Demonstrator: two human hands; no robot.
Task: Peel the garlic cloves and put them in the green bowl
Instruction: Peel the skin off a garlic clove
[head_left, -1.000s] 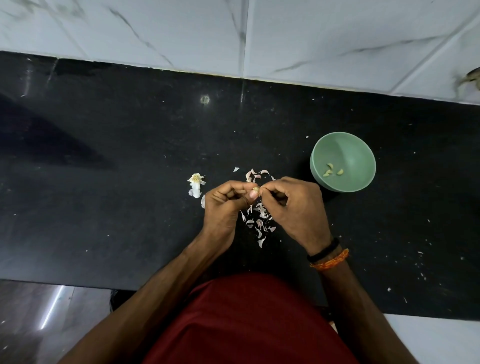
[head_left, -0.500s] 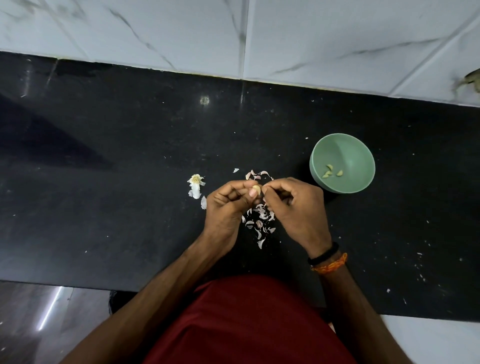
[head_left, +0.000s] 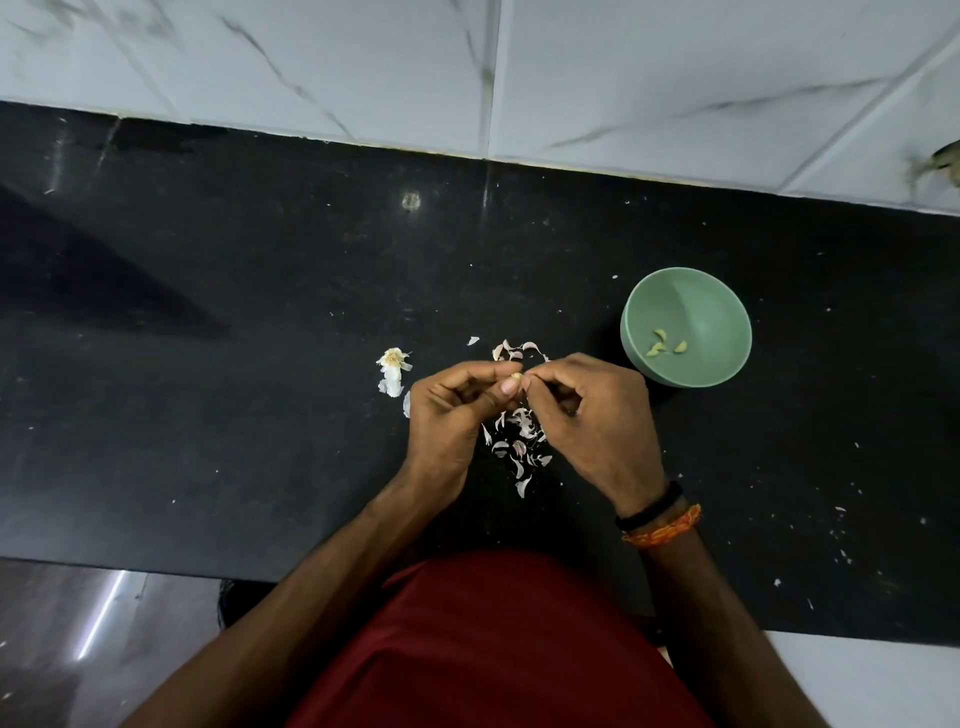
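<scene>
**Small clove, loose skins: where the peeling could slip**

The black surface (head_left: 208, 415) is carrying everything, and its dark speckled top is the first hazard: a dropped clove would be landing among pale flecks and could be hard to pick out, or could be rolling toward the near edge where the person is standing.

The green bowl (head_left: 727, 296) is sitting toward the right end of the surface, roughly midway between the back and near edges, with three peeled cloves (head_left: 662, 345) lying in its bottom. It is just beside the right hand (head_left: 592, 421), so a careless sweep of that wrist could be nudging it.

The left hand (head_left: 457, 410) is pinching a garlic clove (head_left: 517, 375) between thumb and fingertips. The right hand's fingertips are closing on the same clove from the other side, apparently picking at its skin; how much skin is left is too small to tell. Because the grip is so narrow, a hard pull could be popping the clove out of both hands.

The scattered skins (head_left: 517, 441) are lying under and just behind the hands, and a scrap clinging to the clove could be travelling into the bowl with it. The papery remnant of the bulb (head_left: 392, 369) is lying left of the hands, apart from them.
</scene>
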